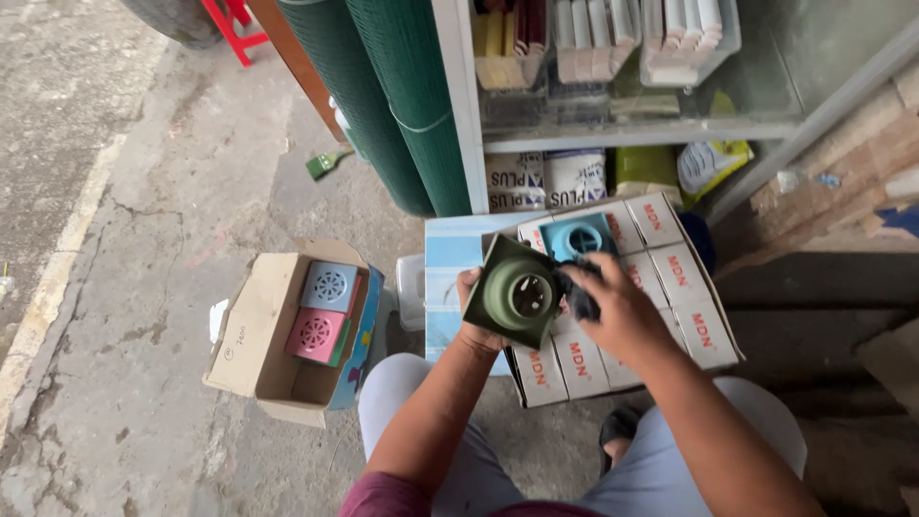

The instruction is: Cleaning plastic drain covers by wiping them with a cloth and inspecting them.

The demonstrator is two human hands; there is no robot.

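Note:
My left hand (476,325) grips a green square plastic floor drain (515,290) from behind, its round underside turned up toward me. My right hand (613,311) is closed on a dark cloth (577,292) pressed against the drain's right edge. Just behind the drain, a light blue square drain (577,236) lies on top of the small white boxes (670,287) packed in an open carton. I am seated, knees apart, over the concrete ground.
An open cardboard box (257,335) at left holds a grey drain (328,285) and a pink drain (316,334). Green mesh rolls (392,105) lean against a white shelf unit (459,105) stocked with packets. A red stool leg (235,29) stands far left.

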